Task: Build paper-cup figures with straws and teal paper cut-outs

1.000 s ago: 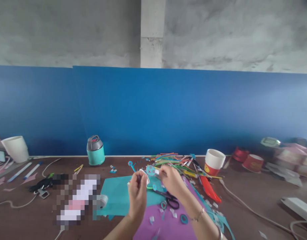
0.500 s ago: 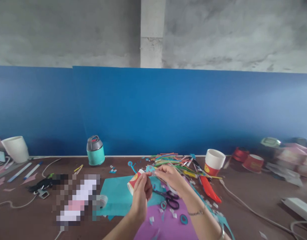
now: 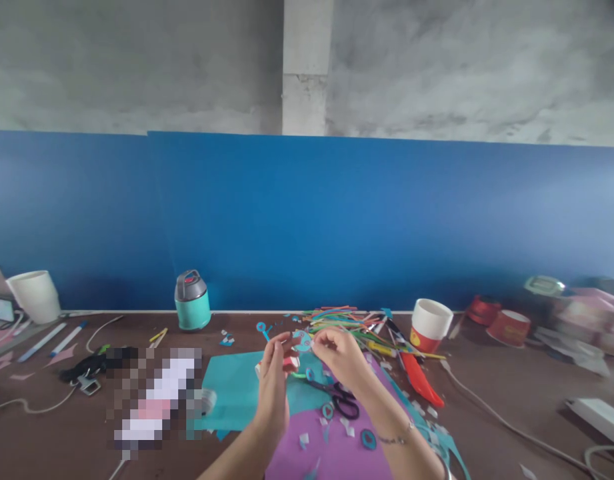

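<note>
My left hand (image 3: 273,383) is closed around a red and white paper cup (image 3: 291,364), tipped on its side and mostly hidden behind the palm. Its upper fingers reach up toward a light-blue paper cutout (image 3: 302,341). Beside that cutout, my right hand (image 3: 339,353) pinches its fingertips together; what they hold, if anything, is too small to make out. Under the right hand lie dark-handled scissors (image 3: 345,404). A teal paper sheet (image 3: 234,380) and a purple sheet (image 3: 297,447) are spread beneath my hands, with small ring-shaped cutouts (image 3: 368,439) and white scraps on the purple one.
Colourful thin sticks (image 3: 337,320) are heaped behind my right hand. A paper cup (image 3: 431,323) stands right of them, near a red-orange tool (image 3: 421,380). A teal canister (image 3: 192,301) is at the back left. A tape roll (image 3: 207,402) and a cable (image 3: 507,427) flank the sheets.
The cup in my left hand has tipped further over and sits lower behind the palm. My left fingers have straightened upward. My right hand stays nearly in place, still pinching.
</note>
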